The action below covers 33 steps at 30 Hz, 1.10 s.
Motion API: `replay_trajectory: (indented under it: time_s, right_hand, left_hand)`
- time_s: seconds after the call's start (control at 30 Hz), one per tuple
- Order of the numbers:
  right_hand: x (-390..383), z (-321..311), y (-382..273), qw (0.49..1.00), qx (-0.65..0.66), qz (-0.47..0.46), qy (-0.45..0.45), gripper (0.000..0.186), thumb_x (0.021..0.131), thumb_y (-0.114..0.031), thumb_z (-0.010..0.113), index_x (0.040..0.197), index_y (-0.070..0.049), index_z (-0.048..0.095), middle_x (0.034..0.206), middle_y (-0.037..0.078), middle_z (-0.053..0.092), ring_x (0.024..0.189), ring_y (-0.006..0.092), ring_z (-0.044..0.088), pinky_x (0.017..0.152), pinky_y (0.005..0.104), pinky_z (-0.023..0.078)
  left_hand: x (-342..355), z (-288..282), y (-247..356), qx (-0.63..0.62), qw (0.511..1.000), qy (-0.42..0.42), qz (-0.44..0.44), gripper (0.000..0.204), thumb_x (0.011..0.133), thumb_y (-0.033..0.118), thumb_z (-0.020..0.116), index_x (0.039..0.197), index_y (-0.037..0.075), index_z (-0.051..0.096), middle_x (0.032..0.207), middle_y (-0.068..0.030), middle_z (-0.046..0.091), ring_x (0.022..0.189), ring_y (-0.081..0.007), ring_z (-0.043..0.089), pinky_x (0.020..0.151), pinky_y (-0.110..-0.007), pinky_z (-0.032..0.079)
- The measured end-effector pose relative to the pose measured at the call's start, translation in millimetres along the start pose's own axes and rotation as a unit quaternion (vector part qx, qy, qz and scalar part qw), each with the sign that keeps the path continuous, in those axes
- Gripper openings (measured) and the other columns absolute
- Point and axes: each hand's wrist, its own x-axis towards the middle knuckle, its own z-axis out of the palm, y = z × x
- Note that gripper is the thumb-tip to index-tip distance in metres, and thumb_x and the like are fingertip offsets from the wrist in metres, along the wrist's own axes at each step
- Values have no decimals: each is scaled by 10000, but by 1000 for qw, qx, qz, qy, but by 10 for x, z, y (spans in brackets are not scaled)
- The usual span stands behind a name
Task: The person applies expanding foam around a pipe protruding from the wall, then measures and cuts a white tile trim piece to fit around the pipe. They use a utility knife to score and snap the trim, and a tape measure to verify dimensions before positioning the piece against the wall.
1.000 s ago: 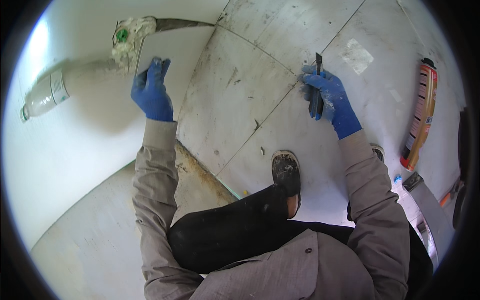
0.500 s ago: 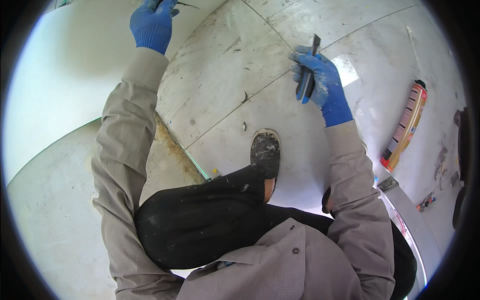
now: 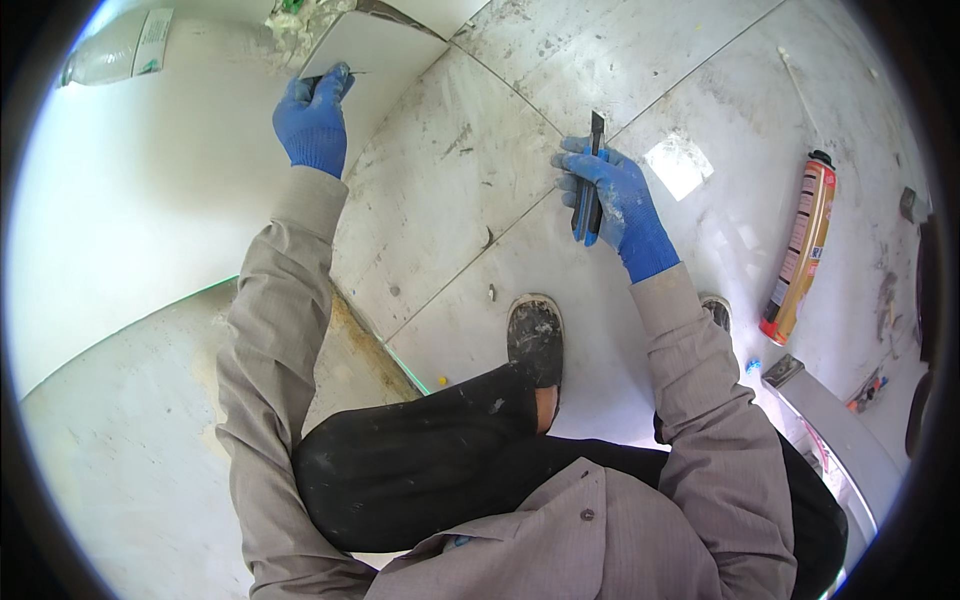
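Observation:
In a blue glove, my left hand (image 3: 310,125) is closed on the lower edge of a white tile piece (image 3: 385,45) at the upper left, with something dark partly hidden under my fingers. Behind it, lumpy off-white material with a green fitting (image 3: 296,22) fills a rough opening. My right hand (image 3: 615,205), also gloved and dusted white, holds a black and blue utility knife (image 3: 590,185) upright above the floor, blade end pointing away from me.
Dirty grey tiled floor (image 3: 450,190), my shoe (image 3: 535,340) on it. A clear bottle (image 3: 115,48) lies at upper left on a white surface (image 3: 120,230). An orange and red canister (image 3: 797,245) lies at right, near a grey metal strip (image 3: 830,430). A raw-edged ledge (image 3: 130,430) is at lower left.
The view has shifted, and the bottle sits higher in the picture than a second ago. My left hand came back down from the top edge. The knife stays in my right hand, now slightly further left.

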Motion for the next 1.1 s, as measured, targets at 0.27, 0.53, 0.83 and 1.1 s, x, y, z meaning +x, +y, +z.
replay_trajectory:
  time_s: [0.27,0.53,0.83,1.1]
  right_hand:
    - [9,-14,-8,1000,13,13,-10,345,906,-102,676,1217,27,601,999,112,719,720,153,683,601,267,555]
    - [35,-49,-16,1000,8,19,-21,362,924,-104,658,1253,33,588,1025,108,706,723,137,672,614,274,566]
    - [135,-77,-23,999,15,22,-26,405,901,-123,678,1261,34,579,1025,117,717,737,163,679,622,289,553]
    - [118,-147,-13,1000,-9,15,17,376,918,-90,655,1268,28,581,1005,107,709,722,147,674,620,298,577]
  left_hand:
    - [90,83,19,149,987,-12,-63,275,923,149,728,1080,-69,667,992,-146,702,825,-185,688,726,-322,611]
    - [174,60,-96,34,984,-46,-168,307,929,237,728,1056,-32,649,861,-104,673,690,-183,668,611,-320,595]
    - [303,188,-299,51,987,-40,-145,334,924,187,725,1181,-13,654,1125,-96,663,943,-202,656,762,-330,581]
    - [118,342,-331,97,987,-76,-102,257,929,122,700,1117,-51,682,1035,-105,718,855,-175,670,777,-306,566]
